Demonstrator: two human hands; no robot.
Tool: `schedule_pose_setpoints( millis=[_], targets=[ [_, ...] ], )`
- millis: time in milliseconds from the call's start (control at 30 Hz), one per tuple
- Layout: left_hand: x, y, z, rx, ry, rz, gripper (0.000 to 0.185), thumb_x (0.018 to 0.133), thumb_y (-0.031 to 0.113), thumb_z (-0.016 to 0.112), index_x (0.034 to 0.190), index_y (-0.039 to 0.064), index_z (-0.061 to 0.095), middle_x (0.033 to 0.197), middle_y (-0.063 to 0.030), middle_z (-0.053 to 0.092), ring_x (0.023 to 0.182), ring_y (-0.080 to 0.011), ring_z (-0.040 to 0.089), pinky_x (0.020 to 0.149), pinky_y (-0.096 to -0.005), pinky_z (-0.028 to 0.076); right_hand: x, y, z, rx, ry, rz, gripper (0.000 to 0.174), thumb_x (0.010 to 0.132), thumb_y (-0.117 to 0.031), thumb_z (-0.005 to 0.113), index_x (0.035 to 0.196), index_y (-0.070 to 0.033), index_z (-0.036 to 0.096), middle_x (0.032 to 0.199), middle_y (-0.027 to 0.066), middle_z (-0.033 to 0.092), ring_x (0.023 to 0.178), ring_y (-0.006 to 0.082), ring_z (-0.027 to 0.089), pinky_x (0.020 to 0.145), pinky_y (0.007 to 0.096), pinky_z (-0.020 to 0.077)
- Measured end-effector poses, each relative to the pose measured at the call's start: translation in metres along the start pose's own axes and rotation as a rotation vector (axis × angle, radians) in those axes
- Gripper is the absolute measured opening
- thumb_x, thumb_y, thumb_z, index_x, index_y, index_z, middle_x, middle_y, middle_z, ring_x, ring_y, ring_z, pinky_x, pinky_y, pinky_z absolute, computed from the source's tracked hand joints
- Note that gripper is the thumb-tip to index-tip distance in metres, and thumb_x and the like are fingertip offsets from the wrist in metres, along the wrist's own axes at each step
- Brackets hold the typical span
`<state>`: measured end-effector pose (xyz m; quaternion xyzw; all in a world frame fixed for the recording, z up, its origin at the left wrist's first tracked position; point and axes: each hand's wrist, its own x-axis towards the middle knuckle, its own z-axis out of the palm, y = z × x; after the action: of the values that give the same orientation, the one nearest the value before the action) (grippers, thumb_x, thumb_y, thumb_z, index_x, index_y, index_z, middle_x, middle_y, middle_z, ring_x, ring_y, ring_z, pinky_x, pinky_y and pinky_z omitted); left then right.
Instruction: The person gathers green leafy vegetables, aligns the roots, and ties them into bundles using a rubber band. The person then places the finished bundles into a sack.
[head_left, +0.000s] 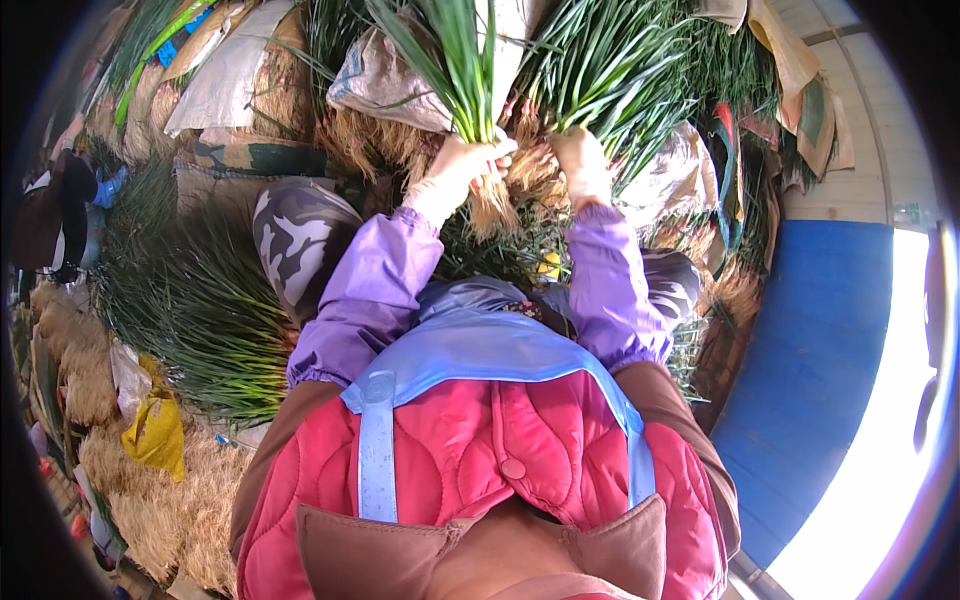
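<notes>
My left hand (459, 171) is closed around a small bunch of green onion-like plants (472, 97). Their long leaves point away from me, and pale roots (493, 206) hang below the fist. Just to the right, my right hand (581, 161) is at the stalk bases of a large heap of the same plants (600, 71). Its fingers curl inward, but their tips are hidden, so whether they grip any stalks is unclear. More roots (531, 161) show between the two hands. Loose green leaves (487, 255) lie beneath them, above my blue apron (480, 337).
Another leafy pile (217, 315) lies by my left knee, with matted roots (172, 502) farther back. A woven sack (390, 75) lies beyond my left hand, and another sack (675, 176) right of my right hand. A blue panel (810, 375) stands at right. Another person's sleeve (71, 202) shows far left.
</notes>
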<state>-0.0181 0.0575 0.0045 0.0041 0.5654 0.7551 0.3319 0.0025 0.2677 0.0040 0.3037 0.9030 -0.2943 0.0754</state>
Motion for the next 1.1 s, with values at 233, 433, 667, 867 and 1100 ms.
schedule_pose_setpoints(
  millis=[233,433,667,867,1100],
  targets=[
    [0.0,-0.026,0.002,-0.013,-0.32,-0.048,0.018,0.091,0.017,0.06,0.101,0.004,0.068,0.077,-0.0013,0.067,0.064,-0.0069,0.058,0.056,-0.0224,0.044,-0.054,0.022,0.014,0.853,-0.387,-0.173,0.026,0.089,-0.024,0.068,0.103,-0.002,0.068,0.082,0.0039,0.069,0.065,0.0132,0.06,0.058,0.026,0.0461],
    [-0.004,-0.035,0.013,0.338,-0.069,-0.063,0.019,0.088,0.013,0.058,0.1,0.007,0.071,0.072,0.0004,0.067,0.053,-0.0045,0.048,0.045,-0.0225,0.038,-0.058,-0.004,0.023,-0.087,0.227,-0.411,0.036,0.087,-0.04,0.063,0.087,-0.004,0.065,0.081,0.018,0.067,0.078,0.0363,0.065,0.07,0.0433,0.0507],
    [-0.014,-0.028,0.003,-0.472,-0.438,-0.207,0.017,0.091,0.016,0.059,0.093,-0.001,0.062,0.078,-0.0085,0.064,0.063,-0.0174,0.06,0.053,-0.0261,0.046,-0.069,-0.01,0.03,0.983,-0.011,-0.253,0.036,0.094,-0.032,0.063,0.107,0.001,0.065,0.082,0.0015,0.064,0.072,0.0101,0.055,0.067,0.0249,0.0458],
    [-0.03,-0.008,0.006,-0.32,-0.277,-0.246,0.018,0.091,0.02,0.06,0.095,0.002,0.059,0.073,-0.0055,0.06,0.058,-0.0158,0.057,0.052,-0.0268,0.046,-0.071,-0.028,0.014,0.412,0.394,-0.483,0.022,0.094,-0.024,0.06,0.091,-0.003,0.064,0.074,0.0032,0.063,0.066,0.0131,0.057,0.06,0.0284,0.0465],
    [-0.047,0.0,-0.001,-0.624,-0.521,-0.063,0.025,0.083,0.025,0.072,0.087,0.007,0.055,0.064,0.0033,0.048,0.053,-0.0083,0.046,0.044,-0.0226,0.039,-0.03,0.021,-0.024,-0.467,-0.235,-0.392,0.033,0.099,-0.029,0.048,0.115,-0.006,0.066,0.108,0.0081,0.07,0.096,0.0277,0.067,0.087,0.0342,0.0521]
  ],
)
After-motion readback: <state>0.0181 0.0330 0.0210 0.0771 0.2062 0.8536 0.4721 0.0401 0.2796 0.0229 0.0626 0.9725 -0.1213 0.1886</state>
